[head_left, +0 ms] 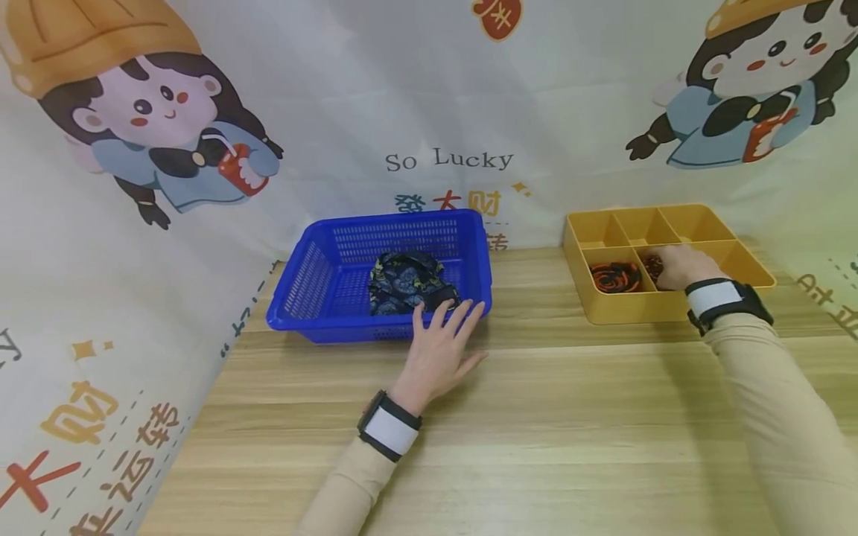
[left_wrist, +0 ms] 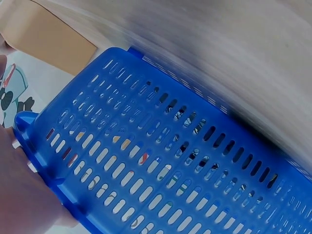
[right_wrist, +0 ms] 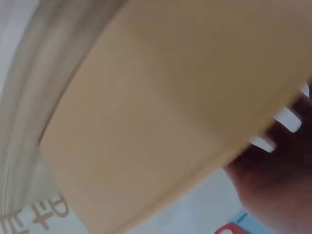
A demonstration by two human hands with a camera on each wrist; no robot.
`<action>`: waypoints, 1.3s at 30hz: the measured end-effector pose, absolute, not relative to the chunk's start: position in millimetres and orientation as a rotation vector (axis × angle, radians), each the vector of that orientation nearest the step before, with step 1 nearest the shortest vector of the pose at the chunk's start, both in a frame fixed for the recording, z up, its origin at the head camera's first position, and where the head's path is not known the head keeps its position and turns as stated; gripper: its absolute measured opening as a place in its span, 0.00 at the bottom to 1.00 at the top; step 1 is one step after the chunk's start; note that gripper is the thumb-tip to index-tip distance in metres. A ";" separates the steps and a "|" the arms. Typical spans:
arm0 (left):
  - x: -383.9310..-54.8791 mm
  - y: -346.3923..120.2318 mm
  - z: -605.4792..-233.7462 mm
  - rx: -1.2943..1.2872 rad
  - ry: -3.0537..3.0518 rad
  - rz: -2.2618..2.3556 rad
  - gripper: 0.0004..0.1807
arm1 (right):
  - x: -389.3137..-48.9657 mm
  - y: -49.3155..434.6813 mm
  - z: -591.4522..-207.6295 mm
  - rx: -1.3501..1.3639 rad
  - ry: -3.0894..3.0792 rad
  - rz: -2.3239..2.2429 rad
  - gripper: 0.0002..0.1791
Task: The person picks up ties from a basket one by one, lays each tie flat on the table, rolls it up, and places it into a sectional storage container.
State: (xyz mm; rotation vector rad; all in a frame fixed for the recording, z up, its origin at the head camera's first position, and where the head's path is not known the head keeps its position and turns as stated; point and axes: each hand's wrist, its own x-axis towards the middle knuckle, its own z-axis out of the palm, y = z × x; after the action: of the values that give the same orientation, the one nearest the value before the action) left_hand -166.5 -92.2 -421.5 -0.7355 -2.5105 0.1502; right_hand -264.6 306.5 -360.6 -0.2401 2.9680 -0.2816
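My left hand [head_left: 437, 357] is spread at the front right rim of the blue basket [head_left: 302, 325], fingertips at the edge. A crumpled dark cloth [head_left: 402, 281] with a blue and yellow pattern lies inside. In the left wrist view the basket's slotted wall [left_wrist: 161, 146] fills most of the picture. My right hand [head_left: 690, 266] reaches into the front middle compartment of the yellow divided box [head_left: 643, 307], at a dark reddish-brown patterned bundle [head_left: 653, 266]. Its fingertips are mostly hidden there. A rolled black and orange cloth [head_left: 615, 277] sits in the front left compartment.
Both containers stand at the back of a wooden table [head_left: 536, 432], close to a white printed curtain [head_left: 348, 89]. Bare wood lies between them and in front. The box's front wall [right_wrist: 146, 122] looms large in the right wrist view.
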 end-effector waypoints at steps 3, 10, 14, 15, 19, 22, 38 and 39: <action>-166.2 -91.9 -420.8 -0.732 -2.512 0.143 0.40 | -258.2 309.8 -350.3 -0.280 2.936 -0.354 0.37; -166.7 -90.5 -420.5 -0.735 -2.523 0.123 0.40 | -206.8 294.8 -351.1 -0.229 3.161 -0.434 0.33; -166.7 -89.2 -418.7 -0.729 -2.540 0.112 0.40 | -184.7 281.1 -372.8 -0.368 3.355 -0.430 0.25; -166.6 -89.1 -417.5 -0.724 -2.549 0.111 0.39 | -182.6 278.5 -377.3 -0.409 3.402 -0.427 0.22; -164.9 -89.1 -405.3 -0.728 -2.663 0.049 0.37 | -180.6 274.3 -389.3 -0.483 3.503 -0.430 0.14; -172.3 -95.5 -380.2 -0.766 -2.817 -0.124 0.34 | -180.4 273.9 -393.5 -0.465 3.497 -0.453 0.14; -287.8 -155.9 -323.4 0.086 -3.521 -0.042 0.49 | -179.6 276.1 -395.5 -0.428 3.466 -0.477 0.16; -292.2 -157.6 -330.1 0.135 -3.514 -0.068 0.51 | -179.7 276.1 -395.5 -0.426 3.465 -0.481 0.16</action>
State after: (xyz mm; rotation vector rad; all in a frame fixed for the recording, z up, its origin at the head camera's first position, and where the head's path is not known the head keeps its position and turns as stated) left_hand -292.2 -157.6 -330.1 0.1353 -3.5139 -0.0676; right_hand -179.7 276.1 -395.5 -0.4263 3.4650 -0.4814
